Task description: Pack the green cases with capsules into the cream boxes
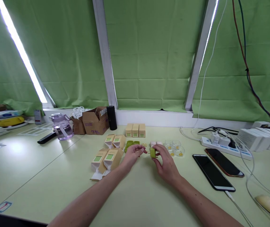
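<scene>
My right hand (pixel 165 163) pinches a small green charger plug (pixel 152 153) just above the table, fingers curled round it. My left hand (pixel 133 155) is beside it, fingers bent and pinched on something small that I cannot make out. Behind the hands lie more green plugs (pixel 132 143), small white parts (pixel 155 143) and clear plastic covers (pixel 176 147). Open tan cartons with green labels (pixel 108 157) lie left of my left hand. Three closed tan cartons (pixel 135 130) stand in a row further back.
Two phones (pixel 213 171) lie at the right, one on a cable, near a white power strip (pixel 221 143) and white boxes (pixel 257 138). A purple water jug (pixel 61 126), brown cardboard boxes (pixel 95 120) and a black cylinder (pixel 111 117) stand at the back left.
</scene>
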